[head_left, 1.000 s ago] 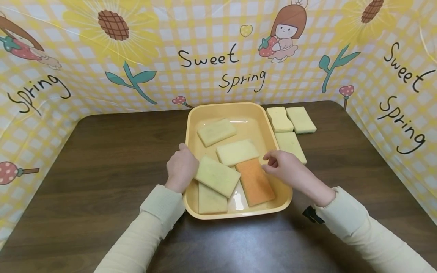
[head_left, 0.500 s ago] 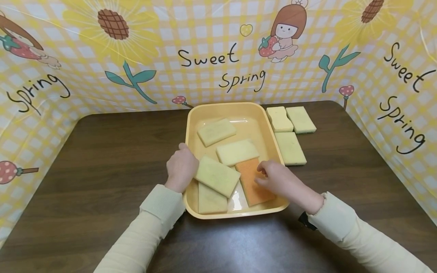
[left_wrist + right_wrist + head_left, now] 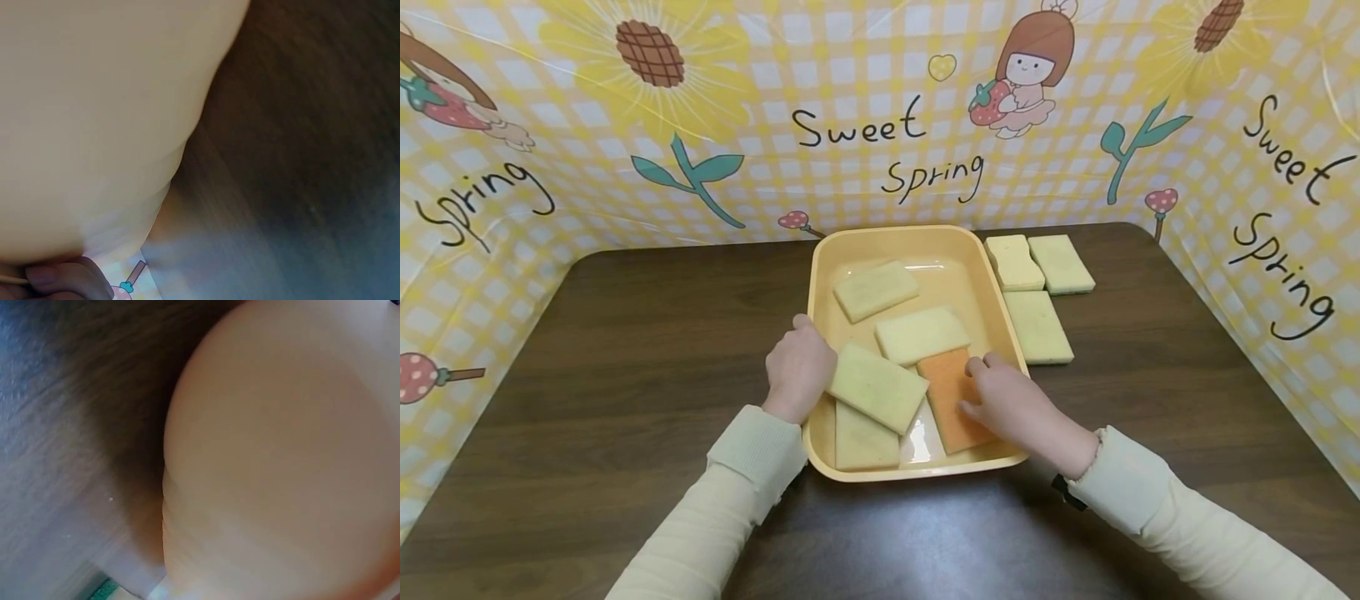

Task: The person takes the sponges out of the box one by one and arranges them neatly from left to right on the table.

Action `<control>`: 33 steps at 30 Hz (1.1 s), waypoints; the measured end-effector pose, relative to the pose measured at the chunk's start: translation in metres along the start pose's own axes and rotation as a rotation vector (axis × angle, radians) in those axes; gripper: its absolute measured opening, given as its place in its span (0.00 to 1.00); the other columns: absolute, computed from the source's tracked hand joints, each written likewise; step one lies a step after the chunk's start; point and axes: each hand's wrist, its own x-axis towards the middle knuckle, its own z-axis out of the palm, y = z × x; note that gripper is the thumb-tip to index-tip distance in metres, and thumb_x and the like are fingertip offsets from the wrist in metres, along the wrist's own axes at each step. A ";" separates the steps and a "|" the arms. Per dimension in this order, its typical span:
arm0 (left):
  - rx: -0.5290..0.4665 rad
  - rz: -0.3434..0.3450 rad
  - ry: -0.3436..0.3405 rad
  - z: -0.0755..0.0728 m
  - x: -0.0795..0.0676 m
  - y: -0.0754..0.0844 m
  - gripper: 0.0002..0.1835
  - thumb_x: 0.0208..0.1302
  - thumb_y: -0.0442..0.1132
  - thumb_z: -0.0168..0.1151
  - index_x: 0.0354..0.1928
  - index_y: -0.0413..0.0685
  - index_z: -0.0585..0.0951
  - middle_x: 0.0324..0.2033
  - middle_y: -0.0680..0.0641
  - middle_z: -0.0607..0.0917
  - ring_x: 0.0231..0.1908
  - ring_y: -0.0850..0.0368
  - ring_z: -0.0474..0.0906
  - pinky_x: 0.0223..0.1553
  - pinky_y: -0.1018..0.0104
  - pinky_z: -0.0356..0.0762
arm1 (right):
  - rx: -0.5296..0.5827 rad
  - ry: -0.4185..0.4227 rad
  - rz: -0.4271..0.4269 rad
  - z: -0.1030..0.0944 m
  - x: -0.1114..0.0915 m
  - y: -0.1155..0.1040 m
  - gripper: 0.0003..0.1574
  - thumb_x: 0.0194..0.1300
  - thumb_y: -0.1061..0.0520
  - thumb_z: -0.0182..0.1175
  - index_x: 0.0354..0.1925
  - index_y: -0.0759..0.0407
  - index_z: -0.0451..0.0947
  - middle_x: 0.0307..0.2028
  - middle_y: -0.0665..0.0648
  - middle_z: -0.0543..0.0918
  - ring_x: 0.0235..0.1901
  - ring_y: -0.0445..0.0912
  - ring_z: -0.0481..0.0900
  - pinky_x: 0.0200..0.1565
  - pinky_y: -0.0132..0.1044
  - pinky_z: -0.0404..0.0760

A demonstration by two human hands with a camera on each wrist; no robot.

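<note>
Head view: 5 sponges in tub, 3 outside.

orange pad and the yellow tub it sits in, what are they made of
Orange pad: likely sponge foam, with a matte, slightly grainy face and soft edges. Yellow tub: probably molded plastic, smooth and glossy, with highlights on its floor and a rounded rim. Right hand rests on the pad.

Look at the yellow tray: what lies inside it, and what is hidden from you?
Inside the yellow tray lie four pale yellow sponges and one orange sponge. The right hand rests on the orange sponge, covering part of it. One yellow sponge overlaps another, hiding part of the lower one.
</note>
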 end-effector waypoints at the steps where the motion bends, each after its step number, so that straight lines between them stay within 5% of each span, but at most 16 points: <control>1: 0.000 -0.001 -0.002 0.000 0.000 0.000 0.08 0.66 0.35 0.42 0.38 0.35 0.68 0.30 0.32 0.82 0.30 0.38 0.83 0.30 0.47 0.80 | -0.013 0.009 -0.007 0.001 0.000 0.000 0.21 0.57 0.56 0.66 0.43 0.69 0.72 0.32 0.61 0.74 0.27 0.47 0.72 0.32 0.41 0.75; 25: 0.000 -0.004 0.003 -0.001 -0.001 0.001 0.08 0.66 0.35 0.43 0.38 0.35 0.69 0.30 0.32 0.83 0.30 0.38 0.83 0.31 0.46 0.80 | -0.117 -0.056 -0.018 0.005 0.000 -0.001 0.30 0.57 0.49 0.68 0.45 0.70 0.69 0.30 0.64 0.77 0.28 0.54 0.78 0.31 0.46 0.77; 33: -0.005 -0.013 -0.009 -0.001 0.000 0.000 0.08 0.66 0.35 0.43 0.39 0.36 0.68 0.30 0.33 0.82 0.30 0.39 0.83 0.31 0.47 0.79 | -0.128 -0.052 0.003 0.004 -0.001 -0.001 0.28 0.56 0.49 0.68 0.38 0.72 0.70 0.30 0.63 0.75 0.28 0.51 0.75 0.33 0.45 0.77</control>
